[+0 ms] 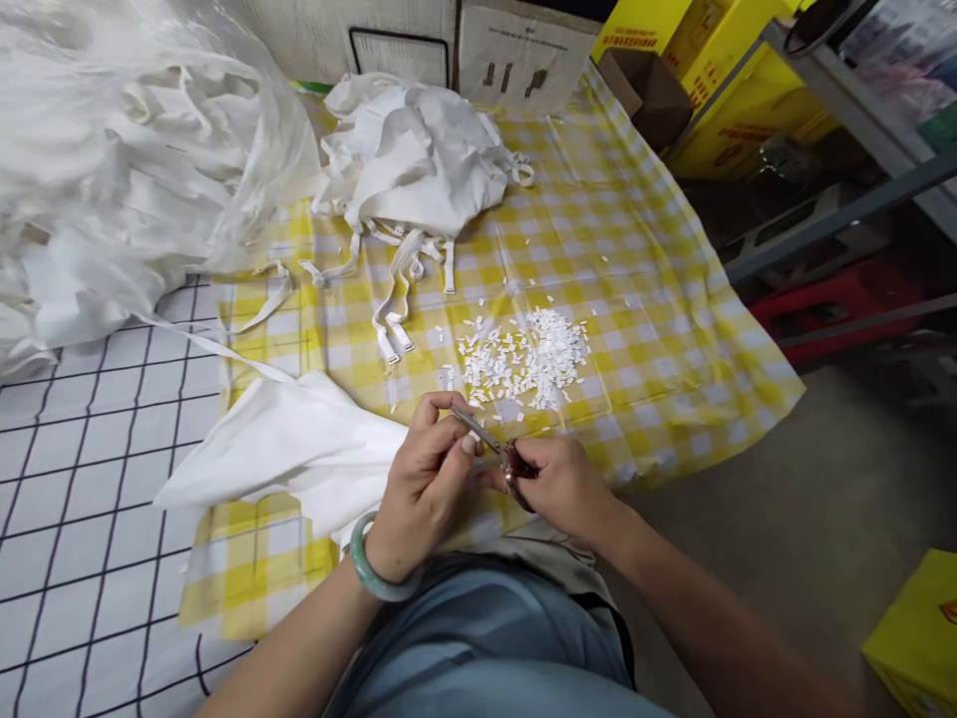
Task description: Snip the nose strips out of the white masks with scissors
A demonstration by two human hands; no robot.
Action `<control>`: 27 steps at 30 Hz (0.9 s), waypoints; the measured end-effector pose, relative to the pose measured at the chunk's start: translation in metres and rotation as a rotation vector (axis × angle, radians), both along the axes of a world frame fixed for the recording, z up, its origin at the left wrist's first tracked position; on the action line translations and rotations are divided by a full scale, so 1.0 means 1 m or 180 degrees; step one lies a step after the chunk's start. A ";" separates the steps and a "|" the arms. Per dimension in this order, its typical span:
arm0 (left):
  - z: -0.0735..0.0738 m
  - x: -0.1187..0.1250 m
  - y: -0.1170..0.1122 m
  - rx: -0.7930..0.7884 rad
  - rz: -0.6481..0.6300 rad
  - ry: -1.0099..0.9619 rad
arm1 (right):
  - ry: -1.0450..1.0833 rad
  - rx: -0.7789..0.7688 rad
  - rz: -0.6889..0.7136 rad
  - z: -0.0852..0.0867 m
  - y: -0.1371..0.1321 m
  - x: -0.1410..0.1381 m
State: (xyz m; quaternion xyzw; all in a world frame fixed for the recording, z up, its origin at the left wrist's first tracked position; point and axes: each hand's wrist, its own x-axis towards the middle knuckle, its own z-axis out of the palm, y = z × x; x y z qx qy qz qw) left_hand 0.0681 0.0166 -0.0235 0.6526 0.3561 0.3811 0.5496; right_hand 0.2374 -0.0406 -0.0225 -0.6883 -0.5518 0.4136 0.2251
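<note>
At the near edge of the checked cloth, just above my lap, my two hands meet. My right hand is closed around the handles of the scissors, whose thin blades point up and left towards my other thumb. My left hand, a bangle on its wrist, is pinched shut right at the blades. It seems to grip an edge of the white fabric, though the bit between the fingertips is hidden. The fabric spreads left from under that hand, lying flat over the cloth's near left part.

I judge the fabric light, soft and limp. It will sag and fold wherever it is not held, so the grip belongs close to the blades, thumb against forefinger, keeping the edge taut. The scissors are small, stiff and sharp, best held by the handles with the fingertips clear of the blades.

Near the middle of the cloth, just beyond my hands, lie white snippets, tiny and easily scattered. A pile of strapped white pieces sits at the far edge, and a heap of white strips fills the far left corner.
</note>
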 end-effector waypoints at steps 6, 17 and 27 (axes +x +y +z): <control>-0.003 -0.001 -0.001 -0.0165 -0.0019 0.0041 | 0.0724 -0.0072 -0.0552 -0.009 0.010 0.010; 0.022 -0.139 0.112 0.1267 0.0303 0.2194 | 0.1196 0.0439 0.0226 -0.011 0.031 -0.055; 0.061 -0.151 0.089 0.0225 -0.0028 0.1750 | 0.1134 0.1165 0.0045 0.002 0.098 -0.138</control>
